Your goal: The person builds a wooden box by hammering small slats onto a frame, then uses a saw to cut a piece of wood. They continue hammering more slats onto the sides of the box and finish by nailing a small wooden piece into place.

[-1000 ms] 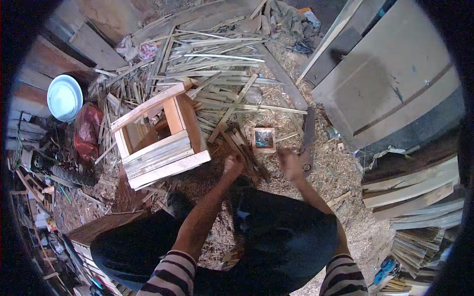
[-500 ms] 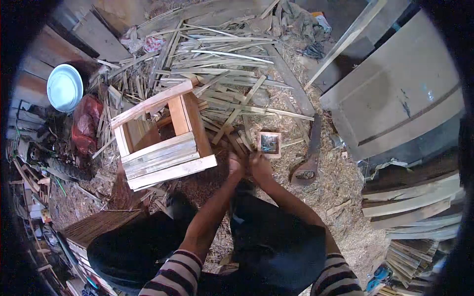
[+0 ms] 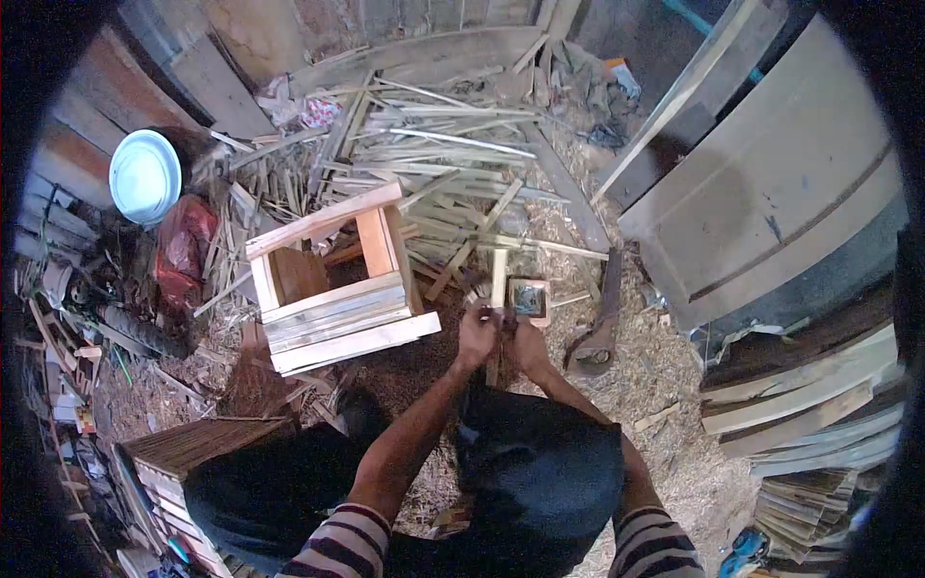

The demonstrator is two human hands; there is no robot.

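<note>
My left hand (image 3: 476,337) is closed around the lower end of a short pale wooden strip (image 3: 499,277), which points away from me. Close beside it, my right hand (image 3: 526,346) has its fingers curled near the same end; what they hold is too small and dark to make out. Just beyond my right hand sits a small square wooden box (image 3: 530,301) with thin metallic pieces in it, probably nails. To the left of my hands stands a slatted wooden frame (image 3: 347,315), open at its top.
A handsaw (image 3: 599,332) lies on the sawdust to the right. Scrap strips (image 3: 434,144) are heaped at the back. A white basin (image 3: 145,177) and red bag (image 3: 186,246) are at left; a large panel (image 3: 771,183) and stacked boards (image 3: 800,390) are at right.
The pale strip now shows upright in view between my hands, beside the small box. My hands have shifted slightly, and the whole view has moved a little with my head.
</note>
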